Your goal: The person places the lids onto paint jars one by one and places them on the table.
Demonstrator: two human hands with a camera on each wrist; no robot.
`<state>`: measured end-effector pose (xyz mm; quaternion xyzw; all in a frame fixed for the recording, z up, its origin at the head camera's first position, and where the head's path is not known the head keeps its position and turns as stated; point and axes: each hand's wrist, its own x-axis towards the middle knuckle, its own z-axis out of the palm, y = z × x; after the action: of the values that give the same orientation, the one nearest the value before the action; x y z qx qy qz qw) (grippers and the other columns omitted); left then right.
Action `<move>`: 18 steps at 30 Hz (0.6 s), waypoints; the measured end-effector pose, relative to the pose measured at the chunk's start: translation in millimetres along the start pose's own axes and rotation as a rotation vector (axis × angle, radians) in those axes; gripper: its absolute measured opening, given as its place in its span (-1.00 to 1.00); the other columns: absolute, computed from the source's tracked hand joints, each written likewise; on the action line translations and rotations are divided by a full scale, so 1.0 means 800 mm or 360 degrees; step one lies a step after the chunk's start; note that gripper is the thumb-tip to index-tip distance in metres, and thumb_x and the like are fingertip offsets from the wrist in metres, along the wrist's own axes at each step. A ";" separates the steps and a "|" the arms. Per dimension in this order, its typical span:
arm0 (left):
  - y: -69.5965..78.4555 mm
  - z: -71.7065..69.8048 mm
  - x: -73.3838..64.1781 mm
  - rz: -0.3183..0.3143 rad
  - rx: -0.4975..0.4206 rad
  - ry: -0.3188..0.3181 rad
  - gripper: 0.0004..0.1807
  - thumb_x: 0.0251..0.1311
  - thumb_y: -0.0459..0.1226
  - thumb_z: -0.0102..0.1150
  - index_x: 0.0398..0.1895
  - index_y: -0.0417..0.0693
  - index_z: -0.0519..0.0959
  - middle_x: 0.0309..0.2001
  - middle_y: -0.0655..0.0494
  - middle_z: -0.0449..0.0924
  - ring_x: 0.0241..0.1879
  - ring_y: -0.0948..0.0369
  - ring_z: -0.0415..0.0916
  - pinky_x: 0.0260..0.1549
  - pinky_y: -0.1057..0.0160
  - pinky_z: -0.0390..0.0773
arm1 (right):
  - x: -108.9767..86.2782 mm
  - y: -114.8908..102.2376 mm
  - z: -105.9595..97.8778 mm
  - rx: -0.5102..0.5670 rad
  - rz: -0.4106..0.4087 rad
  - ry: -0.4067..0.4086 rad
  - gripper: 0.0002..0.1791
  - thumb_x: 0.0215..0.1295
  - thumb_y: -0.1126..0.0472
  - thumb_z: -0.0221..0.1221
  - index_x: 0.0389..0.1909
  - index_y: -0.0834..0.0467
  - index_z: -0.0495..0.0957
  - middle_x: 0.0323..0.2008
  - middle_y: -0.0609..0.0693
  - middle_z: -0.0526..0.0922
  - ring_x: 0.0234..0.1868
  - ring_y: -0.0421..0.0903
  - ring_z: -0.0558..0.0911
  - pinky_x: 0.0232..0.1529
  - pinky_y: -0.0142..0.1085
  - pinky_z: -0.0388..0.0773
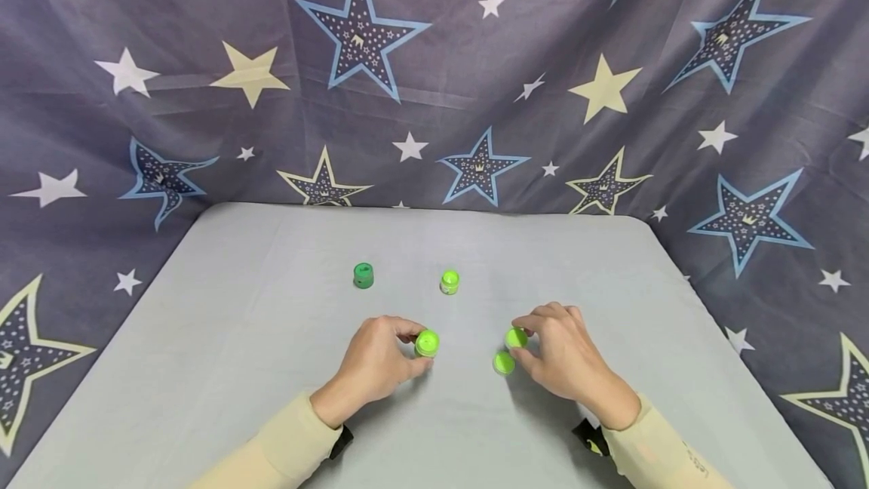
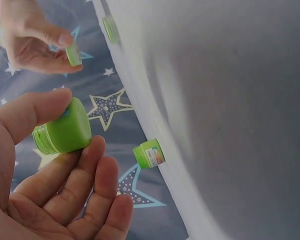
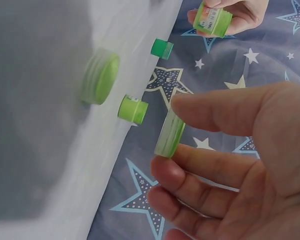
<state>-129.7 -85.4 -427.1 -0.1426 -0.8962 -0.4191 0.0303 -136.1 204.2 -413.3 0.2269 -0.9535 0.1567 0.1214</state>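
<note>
My left hand (image 1: pixel 382 359) grips a small lime-green paint jar (image 1: pixel 427 342) between thumb and fingers, its lidless top facing up. In the left wrist view the jar (image 2: pixel 65 127) shows its smooth base and threaded neck. To the right, my right hand (image 1: pixel 565 353) pinches a clear-rimmed lid (image 1: pixel 516 337) with green on one face. The right wrist view has this lid (image 3: pixel 170 134) edge-on between thumb and index finger. A second lid (image 1: pixel 504 363) with a green face lies on the table just below the right fingertips.
Farther back on the white table (image 1: pixel 224 338) stand another lime-green jar (image 1: pixel 449 282) and a dark green jar (image 1: pixel 363 275), both without lids. A grey curtain with stars (image 1: pixel 434 81) hangs behind the table and along its sides.
</note>
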 end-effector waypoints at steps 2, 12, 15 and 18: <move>0.000 0.001 0.000 0.0012 0.0001 -0.0006 -0.71 -0.14 -0.33 0.66 -0.29 0.08 0.81 -0.33 0.36 0.73 -0.21 0.17 0.64 -0.17 0.15 0.57 | 0.001 -0.003 -0.001 0.0012 -0.0010 0.0008 -0.62 0.02 0.15 0.54 -0.12 0.20 0.77 -0.36 -0.14 0.66 -0.19 -0.09 0.57 -0.05 -0.11 0.30; 0.005 0.007 -0.002 -0.0001 0.0010 -0.0048 -0.71 -0.11 -0.28 0.66 -0.26 0.10 0.81 -0.32 0.38 0.71 -0.19 0.17 0.64 -0.15 0.15 0.56 | 0.005 -0.015 -0.008 0.0063 -0.0056 0.0050 -0.62 -0.03 0.16 0.56 -0.14 0.15 0.77 -0.37 -0.16 0.67 -0.19 -0.12 0.57 -0.05 -0.13 0.29; 0.006 0.009 -0.003 0.0015 0.0021 -0.0051 -0.70 -0.11 -0.27 0.66 -0.24 0.11 0.81 -0.31 0.37 0.70 -0.19 0.18 0.64 -0.15 0.17 0.56 | 0.006 -0.019 -0.010 0.0075 -0.0081 0.0060 -0.62 -0.04 0.15 0.57 -0.15 0.15 0.77 -0.36 -0.16 0.68 -0.19 -0.13 0.57 -0.04 -0.13 0.30; 0.007 0.011 -0.003 0.0038 0.0028 -0.0050 -0.71 -0.11 -0.27 0.66 -0.25 0.11 0.81 -0.31 0.37 0.70 -0.20 0.18 0.64 -0.16 0.18 0.56 | 0.006 -0.023 -0.011 0.0089 -0.0105 0.0063 -0.62 -0.05 0.15 0.58 -0.16 0.14 0.77 -0.35 -0.17 0.69 -0.18 -0.15 0.57 -0.01 -0.14 0.31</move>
<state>-125.0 -75.9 -428.9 -0.1596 -0.8984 -0.4085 0.0224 -130.1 189.9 -399.0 0.2583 -0.9382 0.1836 0.1389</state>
